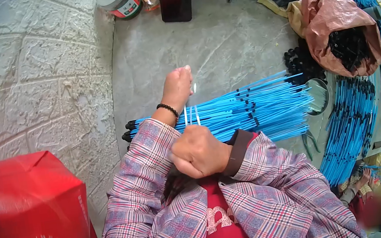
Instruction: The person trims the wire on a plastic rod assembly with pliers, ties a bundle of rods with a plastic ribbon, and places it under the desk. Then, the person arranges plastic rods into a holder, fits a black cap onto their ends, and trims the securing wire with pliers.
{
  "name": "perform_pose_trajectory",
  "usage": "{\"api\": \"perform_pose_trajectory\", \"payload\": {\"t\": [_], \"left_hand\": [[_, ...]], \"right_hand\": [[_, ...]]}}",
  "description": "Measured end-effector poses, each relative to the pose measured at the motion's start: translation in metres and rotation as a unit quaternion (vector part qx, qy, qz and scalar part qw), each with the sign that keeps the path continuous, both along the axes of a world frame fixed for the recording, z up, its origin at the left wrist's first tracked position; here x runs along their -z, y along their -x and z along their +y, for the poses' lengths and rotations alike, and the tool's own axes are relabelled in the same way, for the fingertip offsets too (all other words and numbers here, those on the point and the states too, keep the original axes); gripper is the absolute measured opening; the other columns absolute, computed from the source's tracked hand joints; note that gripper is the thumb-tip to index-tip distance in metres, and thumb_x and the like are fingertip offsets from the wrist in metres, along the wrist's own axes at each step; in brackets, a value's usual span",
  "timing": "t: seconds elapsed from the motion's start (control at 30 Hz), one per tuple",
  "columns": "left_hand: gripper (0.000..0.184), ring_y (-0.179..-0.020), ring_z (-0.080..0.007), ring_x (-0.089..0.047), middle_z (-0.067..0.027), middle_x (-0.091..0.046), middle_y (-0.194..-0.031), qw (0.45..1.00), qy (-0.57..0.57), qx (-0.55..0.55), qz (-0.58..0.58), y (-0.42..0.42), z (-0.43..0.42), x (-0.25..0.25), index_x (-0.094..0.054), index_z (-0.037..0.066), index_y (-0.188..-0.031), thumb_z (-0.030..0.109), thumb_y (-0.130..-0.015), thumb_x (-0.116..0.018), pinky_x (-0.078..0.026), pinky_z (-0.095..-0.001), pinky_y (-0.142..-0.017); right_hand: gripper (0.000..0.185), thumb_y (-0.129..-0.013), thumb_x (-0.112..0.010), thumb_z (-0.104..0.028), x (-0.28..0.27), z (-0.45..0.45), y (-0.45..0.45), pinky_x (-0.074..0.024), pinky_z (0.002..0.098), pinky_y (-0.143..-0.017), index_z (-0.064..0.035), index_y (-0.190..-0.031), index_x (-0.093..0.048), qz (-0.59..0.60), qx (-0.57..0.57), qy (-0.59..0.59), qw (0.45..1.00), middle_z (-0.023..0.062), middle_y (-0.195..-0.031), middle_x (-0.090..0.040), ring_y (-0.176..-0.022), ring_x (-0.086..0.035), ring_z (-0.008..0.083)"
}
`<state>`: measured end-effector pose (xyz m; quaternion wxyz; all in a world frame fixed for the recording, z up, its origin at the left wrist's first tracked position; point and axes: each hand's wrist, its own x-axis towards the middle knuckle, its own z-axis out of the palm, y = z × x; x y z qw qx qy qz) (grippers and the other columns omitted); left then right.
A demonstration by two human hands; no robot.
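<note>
- Left arm stretched forward, plaid sleeve [141, 168] crossing the bundle's near-left part, and the left hand [178, 87] sits just beyond the far edge!
- Right arm folded in close, its dark cuff [239, 156] turned inward; the right hand [198, 151] is at the near edge, by the chest.
- Left fingers curled tight, clenched on white strips [185, 115], a pale end poking out beside them.
- Right hand balled up too, knuckles uppermost, gripping where those strips run in; the fingertips are tucked out of sight.
- Between the fists, the blue stick bundle [234, 112] lies sideways on the grey tabletop [155, 45], strips across it, black ends leftward.
- Off its right end: a round dish [318, 96], pliers [310, 143] and a pinkish sack [333, 19] of black pieces.
- Further right, more blue sticks [349, 125]; at left, a red bag [38, 220] by the white wall [45, 67].
</note>
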<state>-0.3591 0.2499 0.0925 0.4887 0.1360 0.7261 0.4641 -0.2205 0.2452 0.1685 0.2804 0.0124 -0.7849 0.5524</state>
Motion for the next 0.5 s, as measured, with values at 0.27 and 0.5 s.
{"api": "perform_pose_trajectory", "payload": {"t": [0.27, 0.5], "left_hand": [[0.038, -0.050, -0.0088, -0.047, 0.0012, -0.046, -0.059, 0.997, -0.056, -0.024, 0.043, -0.001, -0.005, -0.001, -0.051, 0.006, -0.073, 0.033, -0.099, -0.047, -0.045, -0.0271, -0.050], [0.040, -0.050, -0.0102, -0.049, -0.0004, -0.047, -0.059, 0.989, -0.090, -0.065, 0.096, 0.002, -0.004, 0.009, -0.052, 0.004, -0.072, 0.032, -0.099, -0.046, -0.046, -0.0276, -0.049]], "right_hand": [[0.030, -0.068, -0.066, -0.009, 0.014, 0.003, -0.011, -0.0303, 0.0347, -0.047, -0.0111, -0.056, -0.039, 0.069, -0.097, -0.020, 0.993, 0.0021, -0.052, -0.038, -0.045, -0.041, 0.0201], [0.031, -0.069, -0.065, -0.012, 0.019, 0.006, -0.012, -0.0306, 0.0341, -0.046, -0.0102, -0.057, -0.037, 0.122, -0.125, -0.056, 0.983, 0.0011, -0.056, -0.040, -0.046, -0.042, 0.0185]]}}
